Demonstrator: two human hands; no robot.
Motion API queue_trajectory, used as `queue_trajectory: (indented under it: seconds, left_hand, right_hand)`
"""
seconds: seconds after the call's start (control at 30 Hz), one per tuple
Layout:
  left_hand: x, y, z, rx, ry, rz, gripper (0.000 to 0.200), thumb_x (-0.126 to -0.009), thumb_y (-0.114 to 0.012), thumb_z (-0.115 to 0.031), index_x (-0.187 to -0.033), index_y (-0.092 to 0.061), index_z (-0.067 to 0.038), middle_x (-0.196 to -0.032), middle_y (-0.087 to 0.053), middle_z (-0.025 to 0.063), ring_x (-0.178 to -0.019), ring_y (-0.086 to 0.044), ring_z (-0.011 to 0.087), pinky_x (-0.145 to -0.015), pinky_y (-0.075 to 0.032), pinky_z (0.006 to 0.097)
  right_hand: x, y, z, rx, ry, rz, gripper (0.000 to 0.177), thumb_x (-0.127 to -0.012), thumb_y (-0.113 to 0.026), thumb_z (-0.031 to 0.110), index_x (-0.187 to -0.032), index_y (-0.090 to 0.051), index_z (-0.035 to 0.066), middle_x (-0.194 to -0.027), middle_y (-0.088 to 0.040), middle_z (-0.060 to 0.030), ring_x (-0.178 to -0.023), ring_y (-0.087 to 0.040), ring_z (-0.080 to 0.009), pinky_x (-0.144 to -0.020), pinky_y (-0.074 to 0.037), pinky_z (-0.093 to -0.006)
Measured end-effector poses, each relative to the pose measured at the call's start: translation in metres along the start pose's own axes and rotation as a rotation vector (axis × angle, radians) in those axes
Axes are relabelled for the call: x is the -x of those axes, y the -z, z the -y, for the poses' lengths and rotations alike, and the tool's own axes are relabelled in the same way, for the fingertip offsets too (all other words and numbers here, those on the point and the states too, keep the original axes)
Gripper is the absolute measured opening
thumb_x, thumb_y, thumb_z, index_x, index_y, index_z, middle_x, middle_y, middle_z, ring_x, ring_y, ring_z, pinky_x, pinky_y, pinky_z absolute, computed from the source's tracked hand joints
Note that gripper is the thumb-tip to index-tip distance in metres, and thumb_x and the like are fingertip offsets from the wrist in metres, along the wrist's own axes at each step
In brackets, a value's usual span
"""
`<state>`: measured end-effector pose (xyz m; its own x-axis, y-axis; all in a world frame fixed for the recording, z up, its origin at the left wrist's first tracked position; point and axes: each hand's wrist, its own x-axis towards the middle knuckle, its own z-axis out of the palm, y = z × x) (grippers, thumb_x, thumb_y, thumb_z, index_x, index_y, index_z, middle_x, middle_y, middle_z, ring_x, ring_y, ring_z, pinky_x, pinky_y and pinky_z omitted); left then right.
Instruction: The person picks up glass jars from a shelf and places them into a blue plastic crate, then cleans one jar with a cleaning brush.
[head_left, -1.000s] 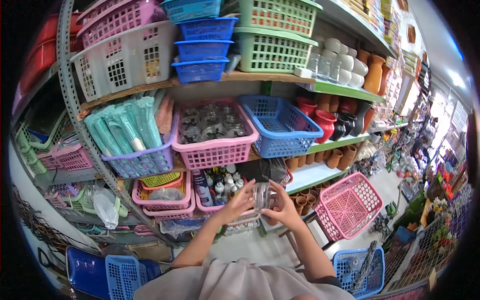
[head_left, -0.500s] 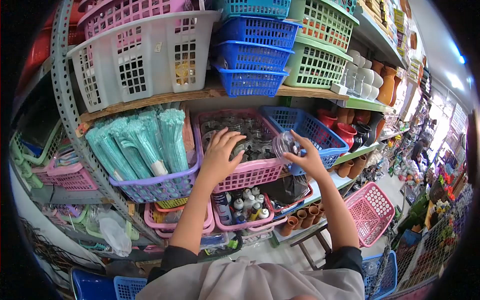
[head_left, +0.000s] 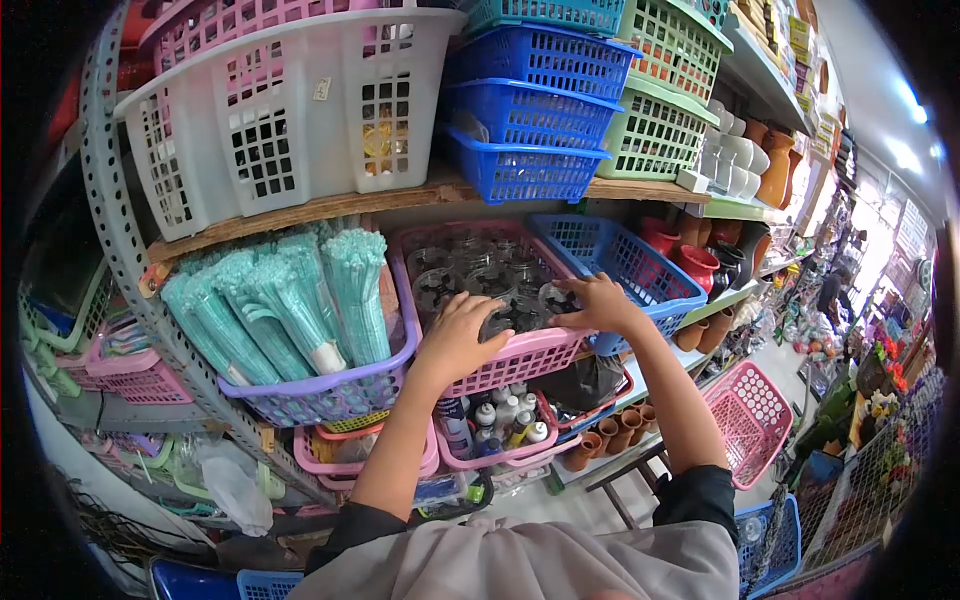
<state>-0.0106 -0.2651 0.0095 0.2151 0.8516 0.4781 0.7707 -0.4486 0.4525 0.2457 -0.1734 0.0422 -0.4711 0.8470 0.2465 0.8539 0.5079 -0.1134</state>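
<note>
A pink basket (head_left: 512,362) on the shelf is filled with clear round containers (head_left: 467,243), dark inside or see-through to something dark. At its front left, my left hand (head_left: 462,338) curls its fingers and thumb about one clear container (head_left: 496,322). My right hand (head_left: 603,303) comes over the front right corner, with its fingers and thumb around another clear round container (head_left: 556,298), which sits low among the rest. Fingers hide parts of both containers.
To the left, a purple basket (head_left: 330,388) holds bundles of turquoise stems (head_left: 290,300). A blue basket (head_left: 650,270) adjoins on the right. Stacked baskets (head_left: 540,120) stand on the wooden shelf (head_left: 420,195) above. Spray cans and bottles (head_left: 495,420) fill a lower basket.
My right hand has lowered its clear container from above the basket's right corner into the basket. My left hand has shifted slightly down and right. The view has tilted a little.
</note>
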Motion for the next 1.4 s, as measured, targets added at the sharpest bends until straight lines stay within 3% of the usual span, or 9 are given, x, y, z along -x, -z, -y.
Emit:
queue_trajectory:
  seconds: [0.23,0.33,0.43,0.6,0.67,0.9,1.0,1.1,1.4]
  left_hand:
    - [0.001,0.004,-0.005,-0.004,0.027,-0.006,0.056,-0.085,-0.064,-0.042,-0.129,-0.054,-0.009,-0.136,-0.05,0.0126,-0.135,-0.035,0.0328,-0.111,-0.031,0.0438]
    - [0.001,0.006,-0.006,0.019,0.03,0.0,0.056,-0.085,-0.065,-0.042,-0.128,-0.055,-0.009,-0.136,-0.051,0.0125,-0.135,-0.035,0.032,-0.111,-0.032,0.0435]
    - [0.001,0.003,-0.006,-0.006,0.017,-0.04,0.054,-0.084,-0.065,-0.04,-0.127,-0.056,-0.009,-0.132,-0.053,0.011,-0.131,-0.04,0.0295,-0.108,-0.034,0.0413]
    - [0.0,0.001,-0.007,0.002,-0.022,-0.132,0.048,-0.082,-0.067,-0.035,-0.12,-0.059,-0.007,-0.123,-0.058,0.0114,-0.12,-0.049,0.0292,-0.103,-0.039,0.04]
    - [0.001,0.002,-0.01,0.008,-0.046,-0.183,0.044,-0.081,-0.068,-0.031,-0.117,-0.06,-0.007,-0.12,-0.059,0.0124,-0.118,-0.05,0.0302,-0.102,-0.039,0.0401]
    - [0.006,-0.013,-0.06,-0.045,-0.248,-0.367,0.025,-0.084,-0.063,-0.015,-0.108,-0.063,-0.009,-0.118,-0.059,0.0091,-0.123,-0.048,0.0305,-0.111,-0.025,0.0522]
    - [0.013,-0.057,-0.107,0.181,-0.343,-0.271,0.024,-0.083,-0.063,-0.013,-0.106,-0.064,-0.008,-0.118,-0.06,0.0093,-0.122,-0.049,0.0303,-0.111,-0.026,0.0503]
    - [0.027,-0.109,-0.161,0.477,-0.388,-0.048,0.023,-0.083,-0.062,-0.008,-0.106,-0.064,-0.006,-0.118,-0.061,0.0108,-0.119,-0.051,0.0294,-0.105,-0.035,0.0423]
    - [0.085,-0.259,-0.298,0.874,-0.42,0.678,0.028,-0.087,-0.061,-0.01,-0.114,-0.062,-0.003,-0.114,-0.062,0.0101,-0.108,-0.059,0.0236,-0.096,-0.042,0.0334]
  right_hand:
    - [0.001,-0.001,-0.002,-0.036,0.06,-0.042,0.084,-0.072,-0.067,0.065,-0.136,-0.051,0.012,-0.137,-0.051,-0.0129,-0.124,-0.046,-0.0358,-0.101,-0.036,-0.054]
    - [0.007,-0.01,0.007,-0.16,0.099,-0.153,0.084,-0.082,-0.057,0.064,-0.142,-0.042,0.009,-0.144,-0.043,-0.0118,-0.134,-0.037,-0.0312,-0.106,-0.028,-0.0564]
    - [0.011,-0.022,0.005,-0.042,0.107,-0.002,0.083,-0.088,-0.041,0.068,-0.147,-0.033,0.01,-0.153,-0.031,-0.0112,-0.143,-0.022,-0.0285,-0.114,-0.009,-0.0573]
    - [0.015,-0.03,0.007,-0.037,0.109,-0.074,0.081,-0.089,-0.042,0.065,-0.145,-0.036,0.008,-0.152,-0.032,-0.0115,-0.142,-0.025,-0.0294,-0.113,-0.012,-0.0567]
    - [0.02,-0.037,0.007,-0.095,0.11,-0.28,0.078,-0.088,-0.048,0.062,-0.142,-0.041,0.006,-0.151,-0.034,-0.0124,-0.141,-0.027,-0.0308,-0.113,-0.015,-0.0552]
    - [0.125,-0.018,0.005,-0.239,0.186,-0.508,0.036,-0.085,-0.064,0.025,-0.117,-0.059,0.009,-0.134,-0.05,-0.0115,-0.123,-0.047,-0.0318,-0.101,-0.035,-0.048]
    - [0.184,-0.011,-0.013,-0.469,0.188,-0.508,0.016,-0.087,-0.061,0.012,-0.1,-0.065,0.004,-0.104,-0.064,-0.0138,-0.098,-0.059,-0.0329,-0.085,-0.047,-0.0396]
    - [0.26,-0.005,-0.029,-0.578,-0.012,-0.431,0.016,-0.091,-0.059,0.01,-0.101,-0.066,0.0,-0.092,-0.065,-0.0143,-0.079,-0.065,-0.0212,-0.071,-0.052,-0.0319]
    - [0.483,-0.024,-0.058,-0.675,-0.61,-0.529,0.019,-0.09,-0.063,0.017,-0.099,-0.067,0.0,-0.09,-0.068,-0.0118,-0.079,-0.065,-0.0211,-0.072,-0.052,-0.0325]
